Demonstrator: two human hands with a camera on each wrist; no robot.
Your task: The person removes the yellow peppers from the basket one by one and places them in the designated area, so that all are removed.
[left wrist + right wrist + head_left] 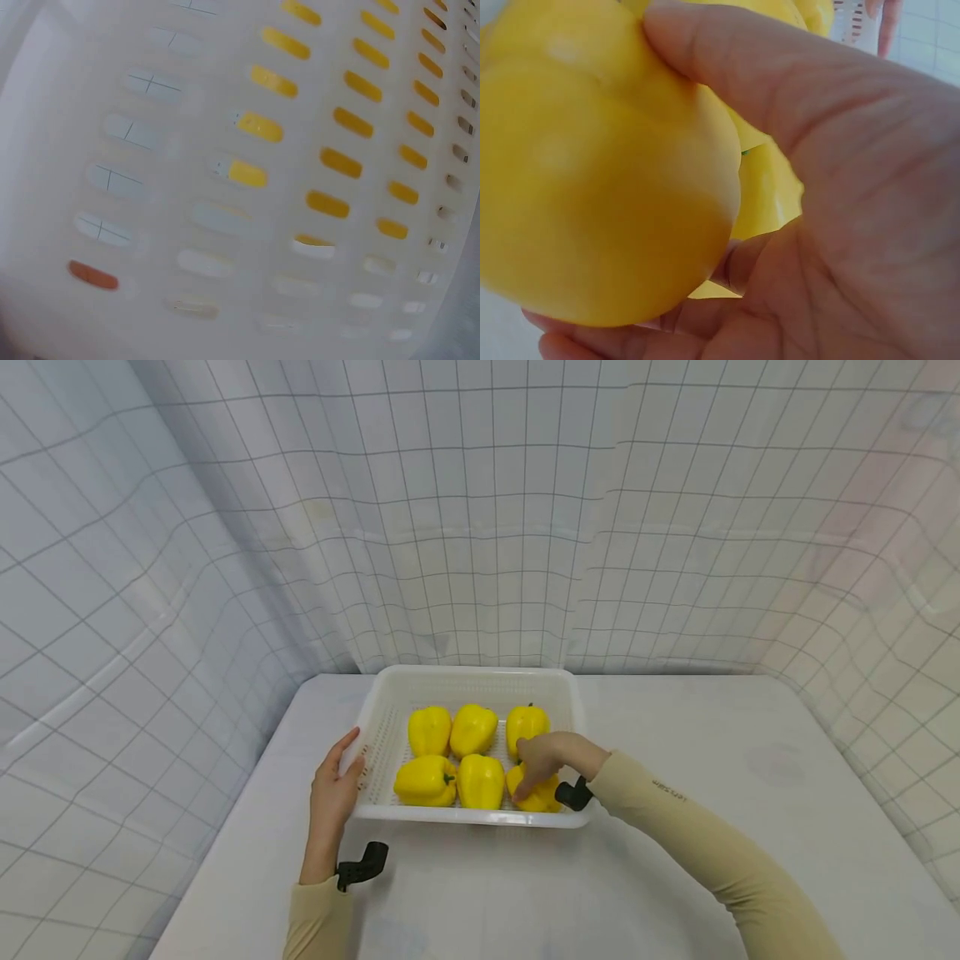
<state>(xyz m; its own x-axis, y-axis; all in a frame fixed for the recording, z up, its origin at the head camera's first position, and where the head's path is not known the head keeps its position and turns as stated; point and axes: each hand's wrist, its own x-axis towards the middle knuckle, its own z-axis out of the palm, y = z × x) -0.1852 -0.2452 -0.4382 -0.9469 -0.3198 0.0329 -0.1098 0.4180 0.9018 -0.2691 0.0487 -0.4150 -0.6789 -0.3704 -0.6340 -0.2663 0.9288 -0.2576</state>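
A white plastic basket (480,816) with slotted walls holds several yellow bell peppers in two rows. Against the outside of its left wall rests my left hand (335,785), fingers and thumb extended along it. That slotted wall (247,247) fills the left wrist view, yellow showing through the holes. My right hand (547,757) reaches over the front right corner and grips a bell pepper (600,180), thumb on one side and fingers curled under the other. Close behind it is another yellow bell pepper (527,724). In the front row are a pepper lying sideways (424,781) and a middle pepper (481,782).
The basket stands on a white-covered table (712,760). Hanging white cloth (480,527) with a grid pattern encloses the table at the back and both sides. A black wrist mount (363,863) sticks out from the left wrist, and another black mount (574,794) sits at the right wrist.
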